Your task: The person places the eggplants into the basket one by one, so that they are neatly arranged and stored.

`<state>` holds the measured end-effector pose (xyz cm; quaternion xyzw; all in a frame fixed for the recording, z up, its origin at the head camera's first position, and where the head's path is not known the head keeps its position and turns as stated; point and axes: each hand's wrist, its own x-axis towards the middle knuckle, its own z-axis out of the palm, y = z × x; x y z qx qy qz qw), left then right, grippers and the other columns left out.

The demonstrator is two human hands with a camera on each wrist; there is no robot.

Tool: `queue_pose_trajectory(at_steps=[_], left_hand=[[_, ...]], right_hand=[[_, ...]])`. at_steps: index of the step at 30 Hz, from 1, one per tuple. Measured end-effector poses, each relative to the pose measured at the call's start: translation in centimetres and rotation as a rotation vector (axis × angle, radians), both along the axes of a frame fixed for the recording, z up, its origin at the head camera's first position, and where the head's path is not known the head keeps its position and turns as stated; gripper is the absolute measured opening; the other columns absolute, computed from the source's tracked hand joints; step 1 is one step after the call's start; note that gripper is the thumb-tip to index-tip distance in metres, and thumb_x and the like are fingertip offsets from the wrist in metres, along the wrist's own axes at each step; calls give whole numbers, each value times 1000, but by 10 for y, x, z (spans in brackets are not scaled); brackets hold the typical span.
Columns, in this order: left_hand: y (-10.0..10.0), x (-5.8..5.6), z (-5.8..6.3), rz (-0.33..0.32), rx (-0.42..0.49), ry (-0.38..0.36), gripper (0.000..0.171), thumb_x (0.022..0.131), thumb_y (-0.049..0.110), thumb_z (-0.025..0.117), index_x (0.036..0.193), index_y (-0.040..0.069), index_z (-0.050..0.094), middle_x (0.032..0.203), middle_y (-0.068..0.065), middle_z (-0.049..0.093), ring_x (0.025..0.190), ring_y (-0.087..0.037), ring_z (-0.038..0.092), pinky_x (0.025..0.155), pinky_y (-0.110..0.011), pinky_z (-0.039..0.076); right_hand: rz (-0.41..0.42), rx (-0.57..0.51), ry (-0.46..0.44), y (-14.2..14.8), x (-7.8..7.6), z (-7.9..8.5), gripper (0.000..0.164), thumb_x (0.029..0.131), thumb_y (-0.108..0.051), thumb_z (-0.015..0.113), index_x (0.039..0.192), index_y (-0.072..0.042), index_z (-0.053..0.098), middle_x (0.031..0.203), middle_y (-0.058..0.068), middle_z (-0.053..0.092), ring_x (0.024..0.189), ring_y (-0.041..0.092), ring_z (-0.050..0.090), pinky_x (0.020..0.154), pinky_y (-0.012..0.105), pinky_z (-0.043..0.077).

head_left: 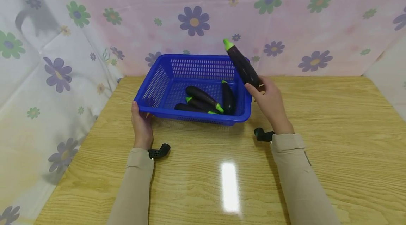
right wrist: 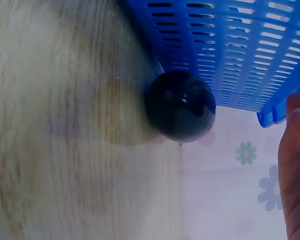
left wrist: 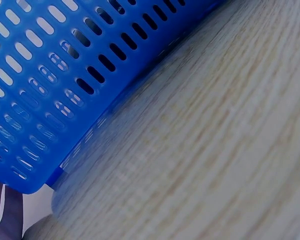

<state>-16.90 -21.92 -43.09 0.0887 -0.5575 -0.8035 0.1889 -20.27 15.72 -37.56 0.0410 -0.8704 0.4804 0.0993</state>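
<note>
A blue plastic basket [head_left: 190, 115] with slotted walls sits toward the back of the table, several dark eggplants [head_left: 203, 97] with green stems lying inside it. My left hand [head_left: 141, 128] grips its near left corner, thumb over the rim and fingers under it; in the left wrist view fingers [left wrist: 10, 212] show beside the basket wall [left wrist: 75, 65]. Thumb and fingers of my right hand [head_left: 269, 99] hold another eggplant [head_left: 242, 65] by its thick end, stem up and leaning left over the basket's right side. The right wrist view shows a rounded eggplant end [right wrist: 180, 106] beside the basket.
The wooden table [head_left: 196, 172] runs beneath everything, with a bright light reflection near its front. Flower-printed cloth [head_left: 222, 17] hangs behind the basket and along the left. A black wrist mount [head_left: 160, 151] sits on the left sleeve, another [head_left: 263, 135] on the right.
</note>
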Motion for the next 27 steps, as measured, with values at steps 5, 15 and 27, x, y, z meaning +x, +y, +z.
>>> queue_pose_trajectory(at_steps=[5,15,27], left_hand=[[1,0,0,4,17,-1,50,93,53,37,129,21,50,132,-8,50,122,-21,45,106,-40,31],[1,0,0,-2,-19,-11,50,93,55,35,130,24,50,132,-6,50,123,-19,45,106,-40,31],[0,1,0,-2,-18,-22,51,93,55,35,130,24,49,133,-6,49,124,-19,44,108,-40,29]], right_hand=[[14,-1,4,0,0,-3,62,83,-59,52,126,-15,50,111,4,55,87,17,53,62,28,50],[40,-3,-48,0,-3,-4,65,83,-62,49,131,-18,46,111,5,57,86,19,55,63,31,51],[117,-30,-87,-5,-3,-13,58,90,-59,36,139,-28,35,108,13,59,83,24,56,71,41,52]])
